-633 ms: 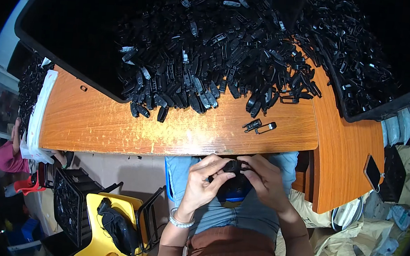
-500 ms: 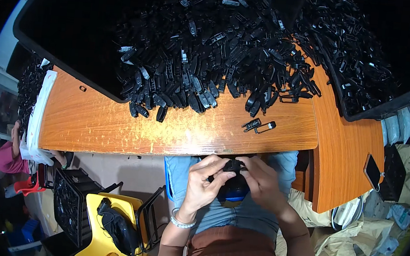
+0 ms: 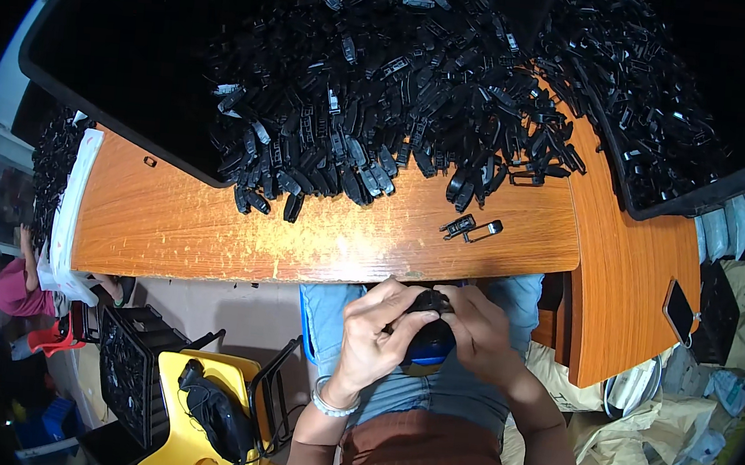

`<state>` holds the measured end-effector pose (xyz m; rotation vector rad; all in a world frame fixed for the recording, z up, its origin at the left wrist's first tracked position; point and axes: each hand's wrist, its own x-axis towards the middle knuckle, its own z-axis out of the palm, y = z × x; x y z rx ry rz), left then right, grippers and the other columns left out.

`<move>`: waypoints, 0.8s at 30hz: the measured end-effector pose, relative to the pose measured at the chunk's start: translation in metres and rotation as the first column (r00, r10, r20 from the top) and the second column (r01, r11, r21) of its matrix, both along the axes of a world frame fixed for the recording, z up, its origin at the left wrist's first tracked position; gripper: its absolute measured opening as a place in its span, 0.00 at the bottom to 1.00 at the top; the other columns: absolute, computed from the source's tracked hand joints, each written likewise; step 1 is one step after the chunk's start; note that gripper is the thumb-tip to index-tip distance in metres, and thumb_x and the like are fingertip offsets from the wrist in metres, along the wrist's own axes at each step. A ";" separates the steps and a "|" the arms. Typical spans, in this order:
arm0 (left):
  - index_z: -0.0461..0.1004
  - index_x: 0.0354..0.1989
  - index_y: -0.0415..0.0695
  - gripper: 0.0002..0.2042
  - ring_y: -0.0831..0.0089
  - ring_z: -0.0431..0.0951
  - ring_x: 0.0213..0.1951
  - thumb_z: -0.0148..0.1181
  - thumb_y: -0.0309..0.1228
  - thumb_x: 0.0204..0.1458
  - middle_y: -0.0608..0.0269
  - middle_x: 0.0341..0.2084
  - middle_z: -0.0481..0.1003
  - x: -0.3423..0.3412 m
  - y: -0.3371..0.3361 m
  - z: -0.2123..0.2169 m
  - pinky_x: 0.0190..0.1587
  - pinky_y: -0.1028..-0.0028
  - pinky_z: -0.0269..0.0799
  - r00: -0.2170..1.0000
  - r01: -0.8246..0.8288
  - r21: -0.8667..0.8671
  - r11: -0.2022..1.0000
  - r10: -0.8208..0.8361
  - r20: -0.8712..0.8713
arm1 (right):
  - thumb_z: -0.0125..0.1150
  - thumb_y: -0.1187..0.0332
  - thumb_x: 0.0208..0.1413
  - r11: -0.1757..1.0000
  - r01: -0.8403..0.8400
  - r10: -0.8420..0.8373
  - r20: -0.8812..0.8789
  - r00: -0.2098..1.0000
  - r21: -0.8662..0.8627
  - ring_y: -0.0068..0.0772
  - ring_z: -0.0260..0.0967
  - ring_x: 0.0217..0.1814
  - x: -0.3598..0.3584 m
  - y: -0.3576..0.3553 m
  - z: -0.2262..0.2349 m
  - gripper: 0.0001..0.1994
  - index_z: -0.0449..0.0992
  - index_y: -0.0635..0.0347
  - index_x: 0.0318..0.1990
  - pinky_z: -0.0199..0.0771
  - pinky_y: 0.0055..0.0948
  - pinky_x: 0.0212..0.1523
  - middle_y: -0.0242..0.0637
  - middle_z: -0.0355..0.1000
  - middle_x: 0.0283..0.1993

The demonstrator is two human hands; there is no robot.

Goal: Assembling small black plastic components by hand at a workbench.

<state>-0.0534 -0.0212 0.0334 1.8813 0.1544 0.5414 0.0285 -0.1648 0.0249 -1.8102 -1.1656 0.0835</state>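
Note:
Just in front of the table edge, above my lap, both hands meet on a small black plastic part (image 3: 427,303). My left hand (image 3: 371,332) pinches it between thumb and fingers. On its other side, the fingertips of my right hand (image 3: 476,328) are closed on it too; the fingers cover much of its shape. Below them lies a dark, rounded object with a blue band (image 3: 429,354) on my lap. Beyond the hands, two loose black clip-like pieces (image 3: 472,230) rest on the wooden table (image 3: 336,247). A big heap of similar black parts (image 3: 345,142) spreads behind them.
A large black bin (image 3: 123,142) tilts at the heap's left; another black bin (image 3: 703,204) full of parts stands right. A phone (image 3: 677,310) lies on the right table wing. Left are a yellow chair (image 3: 163,418) with a black bag (image 3: 215,415) and another person (image 3: 13,288).
My fingers have shifted slightly around the black part, which has turned a little. More of the blue-banded object on my lap shows. The heap and loose pieces stay put.

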 end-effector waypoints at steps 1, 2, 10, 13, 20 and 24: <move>0.76 0.35 0.32 0.10 0.71 0.73 0.22 0.61 0.19 0.42 0.54 0.24 0.73 -0.001 -0.006 0.000 0.26 0.77 0.68 0.995 -0.039 -0.162 0.986 0.022 -0.102 | 0.49 0.78 0.52 1.000 -0.003 0.003 0.001 1.000 0.001 0.45 0.68 0.33 -0.001 0.001 -0.002 0.15 0.68 0.68 0.49 0.69 0.32 0.37 0.47 0.67 0.35; 0.76 0.36 0.32 0.10 0.70 0.74 0.23 0.60 0.19 0.43 0.52 0.26 0.74 -0.001 -0.011 0.000 0.27 0.77 0.68 0.978 -0.092 -0.315 0.944 0.027 -0.205 | 0.52 0.78 0.50 0.998 0.064 -0.064 -0.016 0.998 -0.003 0.43 0.68 0.36 -0.003 0.003 -0.007 0.16 0.70 0.66 0.48 0.70 0.33 0.38 0.46 0.67 0.38; 0.76 0.41 0.34 0.10 0.79 0.73 0.26 0.57 0.21 0.50 0.60 0.32 0.74 0.000 0.001 -0.023 0.29 0.82 0.66 0.982 0.063 -0.561 0.826 -0.152 -0.114 | 0.59 0.81 0.46 0.954 0.162 0.046 -0.656 0.753 0.253 0.24 0.66 0.36 -0.005 -0.004 -0.022 0.15 0.72 0.70 0.45 0.68 0.21 0.35 0.38 0.65 0.39; 0.74 0.39 0.29 0.09 0.76 0.72 0.24 0.55 0.20 0.50 0.57 0.28 0.73 0.001 0.000 -0.030 0.30 0.80 0.68 0.976 0.168 -0.727 0.666 -0.217 0.026 | 0.58 0.80 0.47 0.948 0.148 0.108 -0.727 0.679 0.280 0.22 0.66 0.31 -0.004 -0.012 -0.019 0.10 0.75 0.71 0.39 0.66 0.19 0.31 0.36 0.67 0.34; 0.72 0.46 0.37 0.14 0.71 0.76 0.30 0.54 0.22 0.49 0.56 0.31 0.74 0.022 0.040 -0.030 0.33 0.74 0.71 0.957 0.223 -0.093 0.970 -0.236 -0.171 | 0.53 0.81 0.47 0.995 0.059 0.032 -0.826 0.563 0.079 0.25 0.67 0.29 0.020 -0.027 -0.040 0.06 0.77 0.70 0.32 0.66 0.19 0.28 0.39 0.68 0.27; 0.73 0.36 0.41 0.11 0.54 0.72 0.24 0.55 0.37 0.53 0.51 0.23 0.66 0.065 0.071 -0.018 0.24 0.62 0.66 0.926 -0.212 0.706 0.676 0.369 -0.075 | 0.53 0.79 0.50 0.951 0.291 -0.307 -0.225 0.925 -0.101 0.36 0.68 0.30 0.038 -0.017 -0.034 0.07 0.76 0.67 0.36 0.65 0.25 0.30 0.42 0.68 0.28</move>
